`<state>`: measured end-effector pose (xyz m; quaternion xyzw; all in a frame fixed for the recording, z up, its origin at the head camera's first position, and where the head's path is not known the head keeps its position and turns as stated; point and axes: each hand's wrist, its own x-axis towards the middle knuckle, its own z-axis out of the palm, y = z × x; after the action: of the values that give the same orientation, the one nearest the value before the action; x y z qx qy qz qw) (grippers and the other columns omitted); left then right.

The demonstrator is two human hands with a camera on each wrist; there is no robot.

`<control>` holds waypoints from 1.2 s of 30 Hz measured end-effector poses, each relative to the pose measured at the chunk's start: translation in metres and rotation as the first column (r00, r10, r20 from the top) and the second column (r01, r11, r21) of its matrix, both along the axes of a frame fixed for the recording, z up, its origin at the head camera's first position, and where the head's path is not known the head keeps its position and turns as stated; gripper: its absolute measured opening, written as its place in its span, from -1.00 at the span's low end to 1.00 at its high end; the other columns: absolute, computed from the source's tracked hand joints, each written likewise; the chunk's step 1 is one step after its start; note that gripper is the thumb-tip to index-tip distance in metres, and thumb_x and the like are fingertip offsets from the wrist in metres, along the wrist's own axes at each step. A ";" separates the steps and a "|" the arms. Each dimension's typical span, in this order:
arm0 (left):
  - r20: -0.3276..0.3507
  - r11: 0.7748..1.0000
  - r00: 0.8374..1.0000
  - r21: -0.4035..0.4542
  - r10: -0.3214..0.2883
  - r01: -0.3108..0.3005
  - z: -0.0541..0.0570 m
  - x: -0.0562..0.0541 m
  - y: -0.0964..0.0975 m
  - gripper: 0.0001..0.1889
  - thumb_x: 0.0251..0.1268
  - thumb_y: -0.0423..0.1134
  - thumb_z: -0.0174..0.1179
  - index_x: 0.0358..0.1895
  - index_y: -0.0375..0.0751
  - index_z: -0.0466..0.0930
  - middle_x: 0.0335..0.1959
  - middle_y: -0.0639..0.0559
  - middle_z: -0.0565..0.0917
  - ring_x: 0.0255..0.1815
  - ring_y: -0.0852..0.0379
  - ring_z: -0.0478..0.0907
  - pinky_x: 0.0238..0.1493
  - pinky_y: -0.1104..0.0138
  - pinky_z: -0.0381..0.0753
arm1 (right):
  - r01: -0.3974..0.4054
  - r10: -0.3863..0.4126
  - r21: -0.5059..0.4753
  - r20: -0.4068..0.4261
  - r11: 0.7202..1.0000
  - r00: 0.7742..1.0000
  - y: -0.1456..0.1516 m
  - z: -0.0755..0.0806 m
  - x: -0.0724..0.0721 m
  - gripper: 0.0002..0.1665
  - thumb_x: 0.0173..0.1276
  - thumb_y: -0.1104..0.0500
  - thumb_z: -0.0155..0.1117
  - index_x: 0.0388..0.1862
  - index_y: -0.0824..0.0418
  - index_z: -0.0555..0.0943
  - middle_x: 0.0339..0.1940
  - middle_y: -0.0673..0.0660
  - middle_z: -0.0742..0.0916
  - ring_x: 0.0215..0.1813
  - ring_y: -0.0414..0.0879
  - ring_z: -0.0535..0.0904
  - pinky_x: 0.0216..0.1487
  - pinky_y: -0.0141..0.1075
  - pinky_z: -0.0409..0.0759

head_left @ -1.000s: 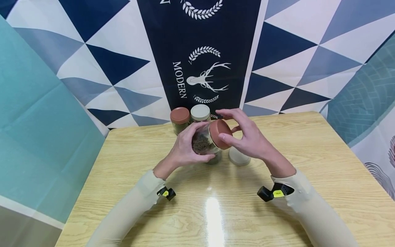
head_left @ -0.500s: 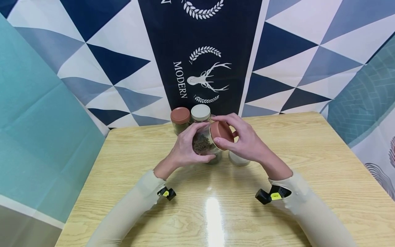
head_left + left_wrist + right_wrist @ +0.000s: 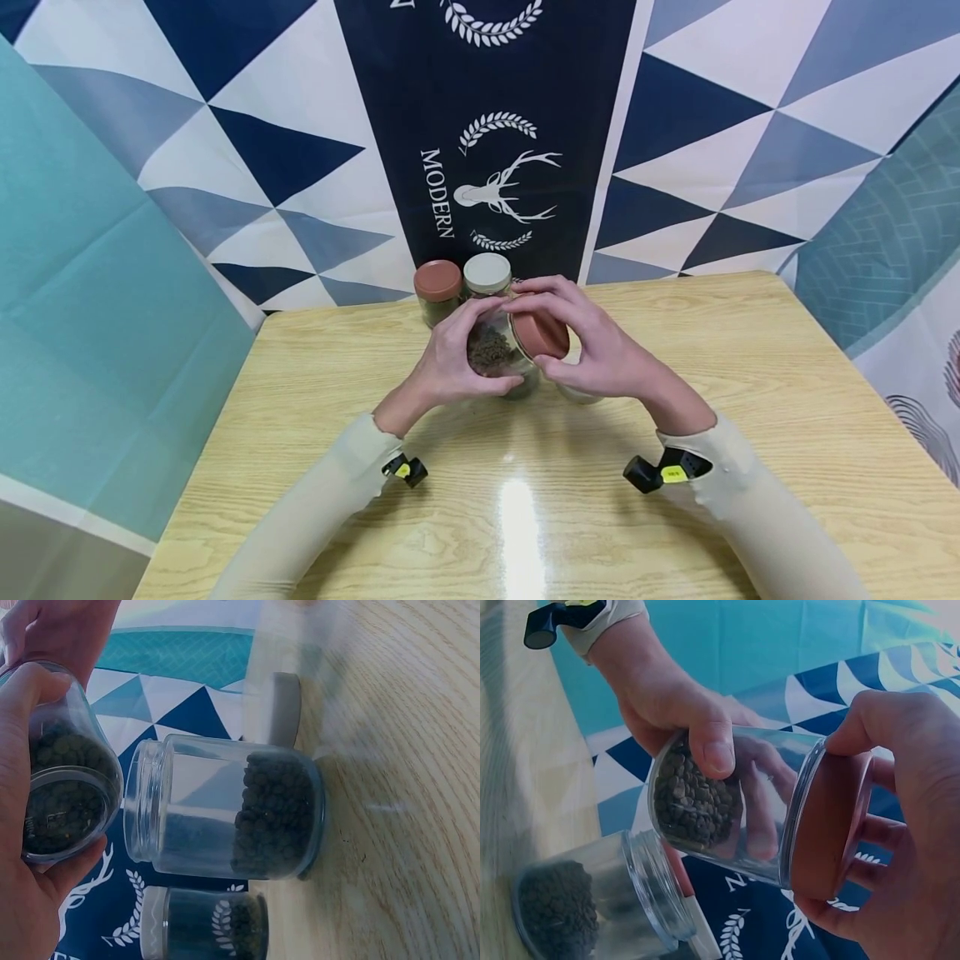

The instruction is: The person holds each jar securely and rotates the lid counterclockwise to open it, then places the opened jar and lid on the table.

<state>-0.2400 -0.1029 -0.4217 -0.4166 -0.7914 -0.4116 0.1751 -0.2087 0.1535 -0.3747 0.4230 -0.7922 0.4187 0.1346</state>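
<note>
Head: jar (image 3: pixel 491 350) above table (image 3: pixel 337 358), patterned backdrop (image 3: pixel 300 92).

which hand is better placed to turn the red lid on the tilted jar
Probably the right hand: it grips the red lid, while the left hand holds the jar by its glass body.

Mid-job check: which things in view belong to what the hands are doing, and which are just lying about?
Job:
held jar, in the left hand
its reddish-brown lid, gripped by the right hand
likely the open jar and loose white lid

Lying about, it seems:
reddish-brown-lidded jar at the back
white-lidded jar beside it
patterned backdrop
</note>
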 end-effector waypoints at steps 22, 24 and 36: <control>0.030 1.000 0.999 0.006 -0.011 0.011 0.002 0.001 -0.001 0.07 -0.09 -0.18 0.80 0.57 -0.35 0.46 0.46 -0.24 0.68 0.46 -0.25 0.69 0.58 0.05 0.67 | 0.264 -0.270 0.058 0.160 0.963 0.950 -0.008 0.008 0.005 -0.21 0.40 0.14 0.63 0.59 0.10 0.60 0.26 0.23 0.68 0.09 0.03 0.63 -0.14 -0.16 0.77; 0.032 1.000 0.999 0.006 -0.012 0.011 0.001 0.001 -0.001 0.07 -0.09 -0.18 0.80 0.57 -0.35 0.46 0.46 -0.24 0.68 0.46 -0.24 0.69 0.58 0.04 0.67 | 0.261 -0.267 0.057 0.157 0.964 0.951 -0.007 0.007 0.005 -0.21 0.40 0.14 0.62 0.59 0.10 0.60 0.27 0.23 0.68 0.10 0.04 0.63 -0.13 -0.16 0.77; 0.022 1.000 1.000 0.005 -0.001 0.001 0.001 0.001 -0.002 0.06 -0.09 -0.16 0.81 0.56 -0.34 0.47 0.45 -0.22 0.69 0.43 -0.15 0.70 0.55 0.07 0.69 | 0.119 -0.118 -0.004 0.065 0.993 0.991 -0.004 0.005 0.004 -0.24 0.31 0.31 0.51 0.52 0.13 0.63 0.48 0.23 0.62 0.39 0.06 0.60 0.23 -0.01 0.69</control>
<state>-0.2385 -0.1049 -0.4209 -0.4118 -0.7921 -0.4184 0.1672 -0.2049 0.1494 -0.3698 0.3611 -0.8183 0.4263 0.1352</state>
